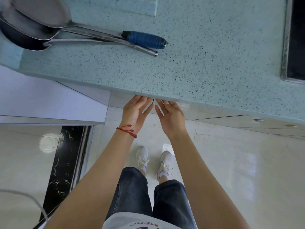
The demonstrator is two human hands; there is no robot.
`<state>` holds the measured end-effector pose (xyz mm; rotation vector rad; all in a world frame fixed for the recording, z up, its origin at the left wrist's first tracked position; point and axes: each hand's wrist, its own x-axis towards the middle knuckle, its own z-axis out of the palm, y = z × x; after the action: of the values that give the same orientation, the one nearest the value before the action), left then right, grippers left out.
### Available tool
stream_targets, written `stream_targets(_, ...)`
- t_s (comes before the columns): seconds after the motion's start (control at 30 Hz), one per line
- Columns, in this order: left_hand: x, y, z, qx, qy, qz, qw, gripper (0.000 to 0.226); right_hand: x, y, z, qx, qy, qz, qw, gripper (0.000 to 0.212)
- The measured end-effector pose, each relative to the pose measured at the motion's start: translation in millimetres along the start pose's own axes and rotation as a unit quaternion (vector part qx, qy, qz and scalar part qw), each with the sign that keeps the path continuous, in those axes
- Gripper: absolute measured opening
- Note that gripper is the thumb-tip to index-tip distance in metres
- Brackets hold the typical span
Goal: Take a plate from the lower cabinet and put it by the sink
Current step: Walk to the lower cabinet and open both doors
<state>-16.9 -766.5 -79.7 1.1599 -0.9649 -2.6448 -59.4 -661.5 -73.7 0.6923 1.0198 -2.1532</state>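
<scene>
I look straight down at a speckled pale-green countertop [189,52]. Just under its front edge, my left hand [134,111] and my right hand [170,117] reach with palms up and fingers spread. The fingertips disappear beneath the counter lip, on either side of the dark seam [153,101] between two pale cabinet doors [212,113]. Neither hand holds anything. A red string bracelet circles my left wrist. No plate is in view; the cabinet's inside is hidden.
Two steel ladles [41,30] lie on the counter at the upper left; one handle is wrapped in blue tape [145,39]. A steel-rimmed dark recess [295,38] is at the right edge. An open white door panel [46,96] sticks out on the left. My feet stand on glossy tiles.
</scene>
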Motion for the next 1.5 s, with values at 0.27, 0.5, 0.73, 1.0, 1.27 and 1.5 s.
stream_targets(0.27,-6.2,-4.7,-4.4,-0.048,0.012,-0.01,0.999,0.021,-4.7,7.6,-4.0,0.015,0.003,0.001,1.0,0.026)
stream_targets(0.5,-36.0,-18.0,-23.6,0.006,0.06,0.013,0.998,0.018,-27.7,23.2,-20.2,0.0,0.027,0.0,1.0,0.023)
stream_targets(0.73,-68.9,-30.2,-54.6,0.143,0.122,0.049,0.981,0.009,-56.7,38.5,-41.4,-0.119,0.089,-0.032,0.988,0.016)
stream_targets(1.0,-91.1,-34.2,-87.8,0.211,0.173,0.055,0.961,0.01,-88.8,51.7,-65.4,-0.246,0.179,-0.053,0.951,0.02)
stream_targets(1.27,-119.6,-31.9,-115.3,0.269,0.203,0.078,0.938,0.013,-117.9,58.0,-91.8,-0.306,0.219,-0.071,0.924,0.027)
stream_targets(1.5,-148.9,-22.7,-141.6,0.359,0.235,0.107,0.897,0.021,-138.4,55.6,-110.4,-0.328,0.214,-0.073,0.917,0.023)
